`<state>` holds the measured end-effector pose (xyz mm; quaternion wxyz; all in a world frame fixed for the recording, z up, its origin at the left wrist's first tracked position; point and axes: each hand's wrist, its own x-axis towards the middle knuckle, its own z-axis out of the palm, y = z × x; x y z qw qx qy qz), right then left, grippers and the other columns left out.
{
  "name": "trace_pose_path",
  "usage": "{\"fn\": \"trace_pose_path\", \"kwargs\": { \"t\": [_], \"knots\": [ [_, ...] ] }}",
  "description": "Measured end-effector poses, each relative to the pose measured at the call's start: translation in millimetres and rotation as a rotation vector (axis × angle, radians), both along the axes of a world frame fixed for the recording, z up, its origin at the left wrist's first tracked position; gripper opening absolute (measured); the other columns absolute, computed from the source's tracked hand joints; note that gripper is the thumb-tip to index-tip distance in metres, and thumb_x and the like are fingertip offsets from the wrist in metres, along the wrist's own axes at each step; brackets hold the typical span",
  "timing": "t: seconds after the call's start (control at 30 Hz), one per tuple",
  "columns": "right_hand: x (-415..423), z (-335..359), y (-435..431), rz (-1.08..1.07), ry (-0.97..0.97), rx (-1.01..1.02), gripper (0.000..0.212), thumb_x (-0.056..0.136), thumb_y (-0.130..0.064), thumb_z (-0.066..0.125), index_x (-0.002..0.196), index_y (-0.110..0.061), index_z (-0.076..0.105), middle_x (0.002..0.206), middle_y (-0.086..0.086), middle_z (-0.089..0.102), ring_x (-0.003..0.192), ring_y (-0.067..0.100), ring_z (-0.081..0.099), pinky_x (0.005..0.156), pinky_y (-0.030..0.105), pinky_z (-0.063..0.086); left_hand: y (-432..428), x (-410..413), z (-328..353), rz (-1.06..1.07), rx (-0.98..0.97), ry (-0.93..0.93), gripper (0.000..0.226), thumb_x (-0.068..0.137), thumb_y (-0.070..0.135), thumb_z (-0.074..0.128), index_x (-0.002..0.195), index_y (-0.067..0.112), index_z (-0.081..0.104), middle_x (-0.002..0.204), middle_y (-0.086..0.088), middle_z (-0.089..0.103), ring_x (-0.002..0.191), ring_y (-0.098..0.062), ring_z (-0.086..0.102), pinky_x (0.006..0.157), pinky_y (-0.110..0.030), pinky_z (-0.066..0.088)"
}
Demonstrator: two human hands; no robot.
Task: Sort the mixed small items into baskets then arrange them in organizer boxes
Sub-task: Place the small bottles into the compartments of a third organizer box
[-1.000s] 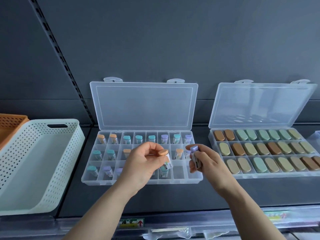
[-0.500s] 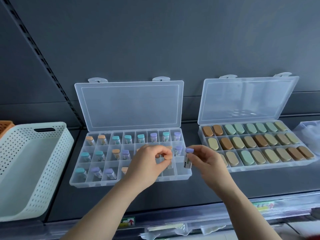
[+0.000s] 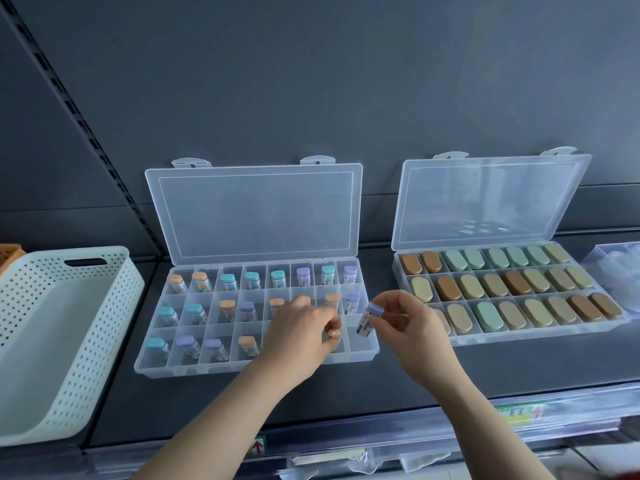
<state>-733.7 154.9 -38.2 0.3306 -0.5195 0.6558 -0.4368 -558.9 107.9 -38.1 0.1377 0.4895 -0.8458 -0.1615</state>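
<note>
The left organizer box (image 3: pixel 207 368) lies open on the shelf, with capped vials standing in most of its cells. My left hand (image 3: pixel 301 337) reaches into its bottom row with fingers and thumb pinched together. The orange-capped vial it carried is hidden under the fingers. My right hand (image 3: pixel 412 330) pinches a purple-capped vial (image 3: pixel 367 320) by the cap, tilted above the box's bottom-right cell. The right organizer box (image 3: pixel 519 337), also open, is full of oval brown, tan and green cases.
A white perforated basket (image 3: pixel 69 341) stands at the left, with the corner of an orange basket (image 3: pixel 10 252) behind it. A clear plastic bag (image 3: pixel 616 268) lies at the far right. Both lids lean against the grey back wall. Price labels run along the shelf front.
My left hand has dropped lower into the bottom row, and its orange-capped vial no longer shows. My right hand brought the purple-capped vial over the bottom-right cell. The view shifted slightly.
</note>
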Motion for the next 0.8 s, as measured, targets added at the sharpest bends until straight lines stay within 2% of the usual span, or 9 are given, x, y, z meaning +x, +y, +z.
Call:
{"fn": "trace_pose_path", "kwargs": {
  "t": [0.13, 0.27, 0.43, 0.6, 0.8],
  "knots": [
    [1.1, -3.5, -1.5, 0.07, 0.123, -0.004, 0.006, 0.088, -0.018, 0.066, 0.092, -0.023, 0.065, 0.08, -0.008, 0.071, 0.074, 0.002, 0.067, 0.063, 0.011, 0.049, 0.4, 4.4, -1.7, 0.003, 0.012, 0.012, 0.015, 0.086, 0.035, 0.065, 0.1, 0.03, 0.067, 0.109, 0.004, 0.062, 0.111, -0.014, 0.054, 0.078, -0.019, 0.034],
    [2.2, -10.2, -5.0, 0.142, 0.411, -0.014, 0.008, 0.088, -0.022, 0.065, 0.095, -0.023, 0.067, 0.09, -0.012, 0.067, 0.081, 0.004, 0.063, 0.074, 0.02, 0.054, -0.3, 7.0, -1.5, 0.011, 0.018, 0.02, 0.022, 0.086, 0.038, 0.065, 0.107, 0.03, 0.067, 0.113, 0.005, 0.061, 0.107, -0.014, 0.055, 0.079, -0.018, 0.036],
    [5.6, -15.3, -9.4, 0.22, 0.68, 0.024, 0.014, 0.089, -0.025, 0.061, 0.102, -0.024, 0.067, 0.1, -0.01, 0.069, 0.094, 0.009, 0.057, 0.076, 0.022, 0.048, -2.4, 9.2, -3.2, 0.029, 0.009, 0.044, 0.028, 0.088, 0.044, 0.062, 0.113, 0.031, 0.065, 0.111, 0.011, 0.064, 0.103, -0.007, 0.05, 0.08, -0.019, 0.037],
    [4.3, -14.8, -10.8, 0.241, 0.743, 0.059, 0.019, 0.092, -0.027, 0.057, 0.11, -0.025, 0.064, 0.111, -0.012, 0.067, 0.105, 0.009, 0.053, 0.082, 0.019, 0.044, -2.6, 11.1, -4.3, 0.015, -0.012, 0.05, 0.031, 0.09, 0.045, 0.059, 0.116, 0.029, 0.065, 0.111, 0.013, 0.065, 0.107, -0.008, 0.05, 0.087, -0.024, 0.042],
    [6.5, 0.6, -9.6, 0.218, 0.712, 0.043, 0.035, 0.092, -0.032, 0.057, 0.127, -0.027, 0.057, 0.129, -0.012, 0.058, 0.119, 0.009, 0.05, 0.092, 0.021, 0.043, -3.0, 21.6, 5.2, -0.011, -0.075, 0.028, 0.034, 0.09, 0.048, 0.055, 0.117, 0.028, 0.064, 0.115, 0.015, 0.064, 0.108, -0.009, 0.049, 0.092, -0.025, 0.039]
  ]
}}
